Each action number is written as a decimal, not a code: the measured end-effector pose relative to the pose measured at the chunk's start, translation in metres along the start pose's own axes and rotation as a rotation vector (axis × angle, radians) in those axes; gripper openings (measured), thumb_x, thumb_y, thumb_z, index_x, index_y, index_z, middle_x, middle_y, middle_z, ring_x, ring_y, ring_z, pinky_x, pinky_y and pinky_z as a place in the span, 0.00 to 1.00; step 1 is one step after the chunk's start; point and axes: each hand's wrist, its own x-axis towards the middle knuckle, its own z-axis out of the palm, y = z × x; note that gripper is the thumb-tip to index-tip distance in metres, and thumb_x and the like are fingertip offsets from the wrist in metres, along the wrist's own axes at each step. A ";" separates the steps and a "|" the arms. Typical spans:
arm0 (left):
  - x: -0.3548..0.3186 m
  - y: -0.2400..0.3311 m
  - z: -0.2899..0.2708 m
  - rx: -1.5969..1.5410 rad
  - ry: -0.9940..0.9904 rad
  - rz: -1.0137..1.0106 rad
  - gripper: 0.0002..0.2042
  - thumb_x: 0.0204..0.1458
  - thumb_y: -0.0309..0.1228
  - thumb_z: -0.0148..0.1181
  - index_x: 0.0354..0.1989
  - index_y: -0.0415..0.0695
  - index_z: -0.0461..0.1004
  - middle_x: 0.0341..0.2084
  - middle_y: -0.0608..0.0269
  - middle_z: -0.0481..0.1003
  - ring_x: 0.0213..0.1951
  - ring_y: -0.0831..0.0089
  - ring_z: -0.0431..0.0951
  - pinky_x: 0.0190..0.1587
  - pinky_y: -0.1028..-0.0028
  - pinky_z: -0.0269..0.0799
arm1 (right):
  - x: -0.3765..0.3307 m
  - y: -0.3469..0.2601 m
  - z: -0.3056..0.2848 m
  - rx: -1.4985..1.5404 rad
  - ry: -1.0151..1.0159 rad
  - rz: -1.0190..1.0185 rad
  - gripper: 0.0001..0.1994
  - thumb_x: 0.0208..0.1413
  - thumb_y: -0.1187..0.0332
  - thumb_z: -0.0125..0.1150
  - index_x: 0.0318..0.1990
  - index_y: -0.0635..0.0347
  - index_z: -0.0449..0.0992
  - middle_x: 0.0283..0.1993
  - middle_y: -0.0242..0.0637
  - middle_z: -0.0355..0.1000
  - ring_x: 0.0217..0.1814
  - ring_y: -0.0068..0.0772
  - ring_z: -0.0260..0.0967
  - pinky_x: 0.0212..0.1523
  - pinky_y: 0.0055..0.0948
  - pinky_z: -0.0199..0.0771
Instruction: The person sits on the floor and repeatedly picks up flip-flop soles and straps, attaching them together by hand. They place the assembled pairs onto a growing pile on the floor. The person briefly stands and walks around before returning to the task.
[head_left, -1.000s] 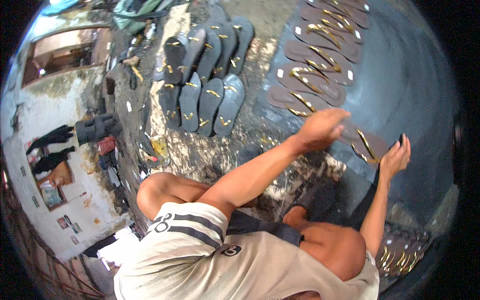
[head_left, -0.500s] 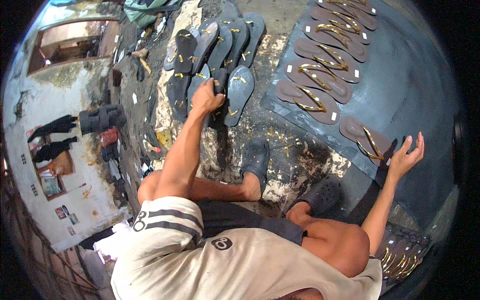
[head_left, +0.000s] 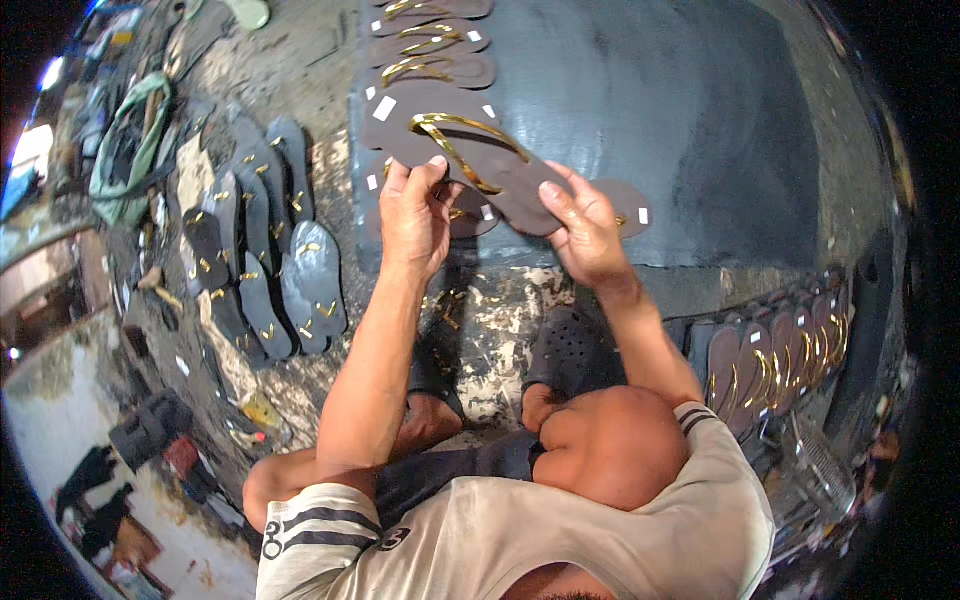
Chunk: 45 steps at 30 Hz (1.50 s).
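Brown, flat, foam-looking sandal with a glossy gold V-shaped strap (head_left: pixel 478 158): upper centre of frame, raised over the near left part of a large dark blue-grey flat sheet (head_left: pixel 660 120). Long axis slants, upper left to lower right; V's point toward the upper left end, arms opening toward the lower right. Small white rectangular label (head_left: pixel 384 108) on the upper left end.

Both hands gripping it. Left hand (head_left: pixel 415 225) pinches the near edge around mid-length, thumb on top; right hand (head_left: pixel 590 235) grips the lower right end, thumb on top, fingers mostly hidden underneath. Neither is nearer, both in contact; sandal lies beyond the left hand, up and left of the right.

Column of brown gold-strapped sandals (head_left: pixel 440 72) on the sheet, top centre; more partly covered below the held one, exact count unclear.

Left of frame: cluster of dark grey-black soles with small gold strap ends (head_left: pixel 262 225) on the worn, paint-flaked floor (head_left: pixel 500 345). Right edge area: tight row of brown sandals with gold straps (head_left: pixel 755 375); can't tell if a tray holds them. No container clearly readable. Round, caged fan (head_left: pixel 822 465) lower right.
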 end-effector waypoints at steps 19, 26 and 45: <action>0.081 -0.095 -0.007 1.122 -0.052 -0.045 0.16 0.48 0.36 0.67 0.40 0.37 0.80 0.30 0.57 0.81 0.33 0.74 0.80 0.39 0.75 0.74 | 0.057 -0.068 -0.167 -0.746 0.245 -0.015 0.20 0.55 0.72 0.59 0.57 0.58 0.67 0.50 0.41 0.68 0.49 0.30 0.66 0.52 0.30 0.68; 0.087 -0.109 -0.010 1.234 -0.073 0.156 0.16 0.46 0.37 0.67 0.38 0.37 0.79 0.29 0.53 0.81 0.32 0.67 0.81 0.39 0.70 0.74 | 0.057 -0.060 -0.175 -1.007 0.264 -0.045 0.19 0.54 0.70 0.61 0.54 0.57 0.69 0.50 0.44 0.68 0.52 0.37 0.66 0.53 0.34 0.67; 0.081 -0.079 0.003 1.180 -0.369 0.602 0.26 0.47 0.27 0.54 0.59 0.40 0.64 0.51 0.42 0.70 0.51 0.46 0.72 0.55 0.56 0.66 | 0.113 -0.041 -0.172 -1.851 0.537 -0.826 0.19 0.60 0.63 0.54 0.56 0.58 0.70 0.58 0.45 0.68 0.63 0.45 0.62 0.64 0.45 0.56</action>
